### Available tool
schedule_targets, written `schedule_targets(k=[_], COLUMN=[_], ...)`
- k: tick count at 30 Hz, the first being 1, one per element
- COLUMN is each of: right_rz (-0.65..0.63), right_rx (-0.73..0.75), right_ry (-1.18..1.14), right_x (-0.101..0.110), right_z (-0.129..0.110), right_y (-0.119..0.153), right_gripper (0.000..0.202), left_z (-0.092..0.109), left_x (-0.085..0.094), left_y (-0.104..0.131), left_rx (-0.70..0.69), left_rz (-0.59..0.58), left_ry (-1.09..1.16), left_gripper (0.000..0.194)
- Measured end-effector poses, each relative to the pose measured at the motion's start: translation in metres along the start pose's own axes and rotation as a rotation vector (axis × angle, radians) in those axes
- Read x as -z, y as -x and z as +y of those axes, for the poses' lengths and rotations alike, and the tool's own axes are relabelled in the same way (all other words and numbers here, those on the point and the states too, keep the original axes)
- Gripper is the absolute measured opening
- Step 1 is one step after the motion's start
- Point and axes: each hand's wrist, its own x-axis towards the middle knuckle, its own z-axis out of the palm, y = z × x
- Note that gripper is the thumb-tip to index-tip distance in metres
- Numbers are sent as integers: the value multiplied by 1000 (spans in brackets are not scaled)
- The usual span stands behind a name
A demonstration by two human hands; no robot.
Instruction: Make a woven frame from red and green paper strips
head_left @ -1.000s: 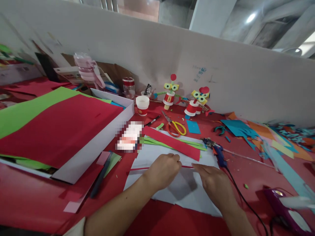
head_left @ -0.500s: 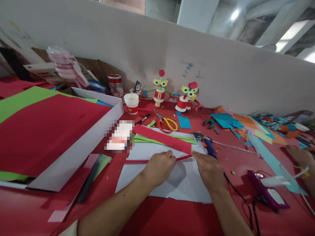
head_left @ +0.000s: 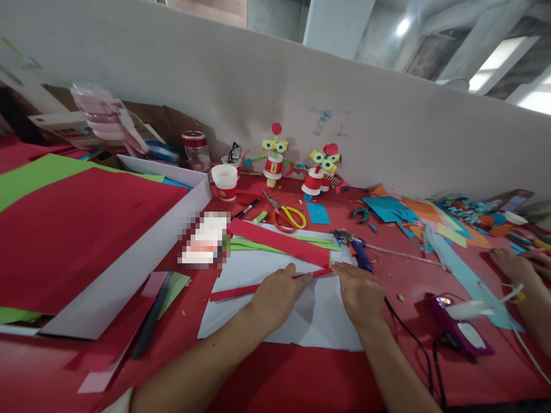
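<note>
Left hand (head_left: pixel 278 297) hides (partly) 1 narrow red strip (head_left: pixel 235 292).

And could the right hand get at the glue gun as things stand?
Probably yes: the glue gun lies just beyond the right hand, with nothing visible between them, though that hand is at one end of the narrow red strip.

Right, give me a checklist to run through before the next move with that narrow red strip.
1. Left hand on the narrow red strip: ok.
2. Right hand at the strip's far end, fingertips there: ok.
3. Strip visible along its whole length: not ok, the left hand covers part of it.
4. Scissors apart from both hands: ok, lying beyond the wide red strip.
5. Glue gun cool: cannot tell.
</note>
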Motion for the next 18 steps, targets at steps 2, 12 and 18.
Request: schedule_targets(k=[2,12,18], right_rz=[16,-99,-285], right_rx=[11,123,-98], right_ry=[28,-52,-23], right_x=[2,8,30], right_z=[-1,-26,-17], right_y=[1,23,12], right_gripper=[37,35,32], left_z=[2,2,-2], left_x=[1,3,1], left_y=[0,-1,1], left_rx=[-4,23,10], left_rz=[-18,-3,-3], left_ry=[-17,83,76], left_gripper=[54,50,54])
